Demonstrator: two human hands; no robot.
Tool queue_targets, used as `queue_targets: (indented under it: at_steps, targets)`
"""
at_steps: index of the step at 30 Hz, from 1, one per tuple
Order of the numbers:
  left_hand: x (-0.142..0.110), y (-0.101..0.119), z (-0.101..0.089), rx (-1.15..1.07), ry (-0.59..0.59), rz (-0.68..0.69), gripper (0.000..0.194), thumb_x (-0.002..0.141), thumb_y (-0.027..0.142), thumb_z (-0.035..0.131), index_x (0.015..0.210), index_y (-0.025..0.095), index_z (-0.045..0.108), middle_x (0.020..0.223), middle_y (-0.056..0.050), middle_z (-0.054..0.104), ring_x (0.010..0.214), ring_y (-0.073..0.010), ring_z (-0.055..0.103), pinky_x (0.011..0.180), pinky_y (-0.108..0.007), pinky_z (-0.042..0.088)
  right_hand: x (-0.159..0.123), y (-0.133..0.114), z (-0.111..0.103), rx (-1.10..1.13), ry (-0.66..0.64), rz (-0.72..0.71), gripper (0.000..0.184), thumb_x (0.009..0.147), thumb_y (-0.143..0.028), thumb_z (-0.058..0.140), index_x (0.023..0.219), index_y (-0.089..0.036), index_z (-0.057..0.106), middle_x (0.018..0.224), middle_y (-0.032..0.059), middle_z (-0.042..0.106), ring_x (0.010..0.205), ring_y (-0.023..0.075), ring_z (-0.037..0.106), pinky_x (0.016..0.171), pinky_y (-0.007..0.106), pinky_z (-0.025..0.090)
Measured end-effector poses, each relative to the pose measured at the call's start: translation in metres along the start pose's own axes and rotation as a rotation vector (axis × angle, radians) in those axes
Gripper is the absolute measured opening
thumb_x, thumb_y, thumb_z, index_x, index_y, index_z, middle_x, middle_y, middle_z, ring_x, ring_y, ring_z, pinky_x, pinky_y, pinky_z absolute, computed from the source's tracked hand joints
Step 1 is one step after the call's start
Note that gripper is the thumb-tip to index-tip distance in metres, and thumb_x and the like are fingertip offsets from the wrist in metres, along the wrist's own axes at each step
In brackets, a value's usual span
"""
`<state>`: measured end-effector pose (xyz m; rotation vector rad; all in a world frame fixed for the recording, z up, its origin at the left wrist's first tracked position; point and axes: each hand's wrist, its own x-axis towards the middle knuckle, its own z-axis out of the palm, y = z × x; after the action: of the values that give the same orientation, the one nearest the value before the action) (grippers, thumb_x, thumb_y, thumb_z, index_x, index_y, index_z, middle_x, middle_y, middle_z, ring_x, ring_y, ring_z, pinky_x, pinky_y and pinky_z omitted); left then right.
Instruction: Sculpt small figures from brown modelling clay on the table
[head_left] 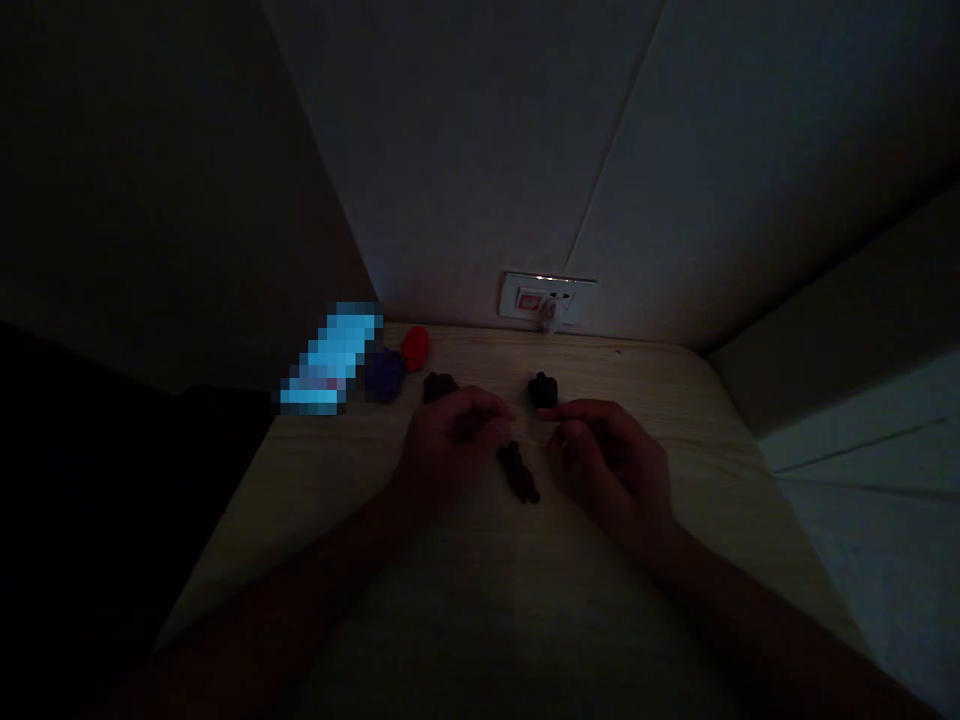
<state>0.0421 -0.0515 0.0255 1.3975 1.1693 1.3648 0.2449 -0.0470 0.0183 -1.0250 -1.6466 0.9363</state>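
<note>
Over the dim wooden tabletop, my left hand [454, 440] is closed in a pinch, thumb against fingers. Whatever it may hold is too dark and small to make out. Facing it, my right hand [619, 465] has its fingers curled and drawn together, its index fingertip near a small black lump [542, 390]. Its grip is also unclear. Between the hands lies a small dark figure-shaped piece [519, 472], close to the left fingertips. Another dark lump [440, 386] sits just behind my left hand, partly covered by it.
A red rounded object [415, 348] and a purple-blue lump [385, 374] rest at the back left of the tabletop [450, 590]. Beside them is a bright, pixelated blue patch [330, 360]. A wall socket [548, 298] with something plugged in is behind. Walls border the back.
</note>
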Motion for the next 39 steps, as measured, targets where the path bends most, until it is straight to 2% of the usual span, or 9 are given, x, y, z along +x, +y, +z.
queue_targets:
  at_steps: [5,9,12,16,20,25,32,37,39]
  targets:
    - [-0.003,0.001,0.003,0.091,-0.104,0.007,0.008,0.083,0.022,0.07,0.082,0.017,0.076,0.069,-0.003,0.076,0.061,-0.0143,0.069,0.057,-0.023,0.053,-0.004,-0.003,0.002,0.095,-0.051,-0.027,0.013,0.102,-0.024,0.061,0.114,-0.028,0.063,0.109,0.0042,0.079,0.082,0.012,0.074,0.065,0.02,0.056]
    - [-0.004,0.001,0.004,0.075,-0.154,0.02,0.011,0.085,0.025,0.071,0.081,0.018,0.078,0.07,-0.004,0.078,0.06,-0.0147,0.07,0.055,-0.023,0.053,-0.006,-0.007,0.004,0.127,-0.064,-0.032,0.015,0.098,-0.02,0.066,0.11,-0.027,0.062,0.103,0.0025,0.079,0.082,0.0126,0.075,0.07,0.022,0.058]
    - [-0.005,0.001,0.003,0.04,-0.199,0.004,0.014,0.086,0.027,0.071,0.081,0.017,0.079,0.071,-0.004,0.079,0.063,-0.0159,0.072,0.058,-0.024,0.056,-0.003,-0.012,0.004,0.061,-0.063,-0.147,0.013,0.092,-0.015,0.073,0.099,-0.025,0.068,0.102,0.0025,0.077,0.081,0.0129,0.072,0.07,0.024,0.058]
    - [-0.005,0.003,0.004,-0.017,-0.241,-0.031,0.016,0.087,0.029,0.071,0.089,0.017,0.081,0.08,-0.006,0.082,0.069,-0.0177,0.075,0.063,-0.025,0.059,0.003,-0.015,0.002,0.012,-0.043,-0.281,0.014,0.087,-0.011,0.077,0.093,-0.023,0.074,0.088,0.0013,0.07,0.081,0.0139,0.067,0.069,0.025,0.055]
    - [-0.004,0.002,0.004,-0.047,-0.227,-0.066,0.017,0.085,0.028,0.074,0.095,0.019,0.082,0.088,-0.006,0.084,0.075,-0.019,0.077,0.068,-0.027,0.061,0.004,-0.011,0.001,-0.015,-0.069,-0.259,0.017,0.089,-0.011,0.075,0.098,-0.025,0.076,0.09,0.0021,0.073,0.083,0.0155,0.069,0.07,0.028,0.056]
    - [-0.003,0.002,0.005,0.002,-0.167,-0.087,0.013,0.083,0.024,0.076,0.094,0.021,0.083,0.084,-0.004,0.083,0.075,-0.0188,0.077,0.068,-0.028,0.062,0.003,-0.004,0.0,-0.064,-0.037,-0.26,0.019,0.087,-0.012,0.078,0.098,-0.028,0.079,0.093,0.0025,0.073,0.084,0.0168,0.069,0.07,0.031,0.057]
    - [-0.002,0.007,0.004,0.074,-0.111,-0.032,0.01,0.08,0.019,0.078,0.089,0.021,0.081,0.08,-0.003,0.082,0.07,-0.0176,0.076,0.065,-0.026,0.061,0.004,-0.005,0.0,-0.051,-0.013,-0.194,0.013,0.084,-0.018,0.081,0.095,-0.026,0.08,0.088,0.0029,0.075,0.075,0.0163,0.07,0.061,0.028,0.057]
    - [-0.003,0.007,0.005,0.058,-0.127,0.007,0.011,0.081,0.016,0.076,0.089,0.022,0.081,0.087,-0.002,0.083,0.079,-0.0179,0.077,0.075,-0.028,0.063,0.004,-0.007,0.001,-0.033,-0.028,-0.199,0.01,0.086,-0.016,0.079,0.089,-0.025,0.079,0.087,0.0025,0.077,0.079,0.0165,0.071,0.068,0.03,0.058]
    - [-0.003,0.006,0.004,0.057,-0.13,0.017,0.011,0.082,0.015,0.075,0.089,0.022,0.081,0.088,-0.002,0.083,0.08,-0.0177,0.077,0.077,-0.028,0.063,0.005,-0.006,0.001,-0.024,-0.038,-0.198,0.008,0.086,-0.017,0.079,0.088,-0.024,0.078,0.086,0.0025,0.076,0.078,0.0165,0.071,0.067,0.03,0.058]
